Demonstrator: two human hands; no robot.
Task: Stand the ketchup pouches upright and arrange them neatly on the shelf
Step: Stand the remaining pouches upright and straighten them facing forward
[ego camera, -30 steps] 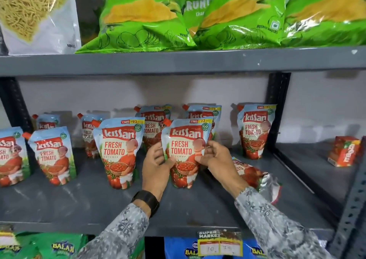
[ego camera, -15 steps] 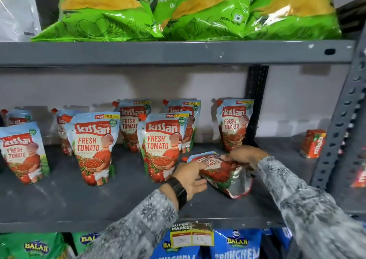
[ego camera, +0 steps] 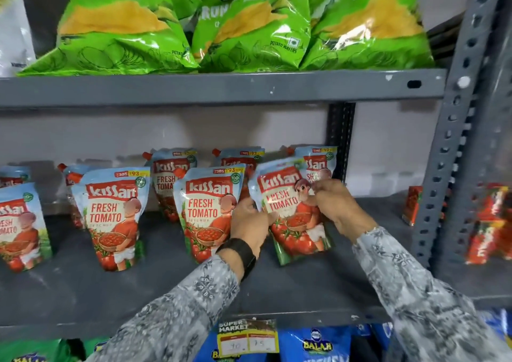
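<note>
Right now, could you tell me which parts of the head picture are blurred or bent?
Head view: the held ketchup pouch and the red packs at right smear with motion; the front-row pouch prints sharp; the wide lens leans the upright post.

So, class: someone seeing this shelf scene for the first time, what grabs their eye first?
Centre right, the left hand and right hand hold a tilted ketchup pouch on the middle shelf. Matching pouches stand left of it, and bright green chip bags crowd the shelf above.
</note>
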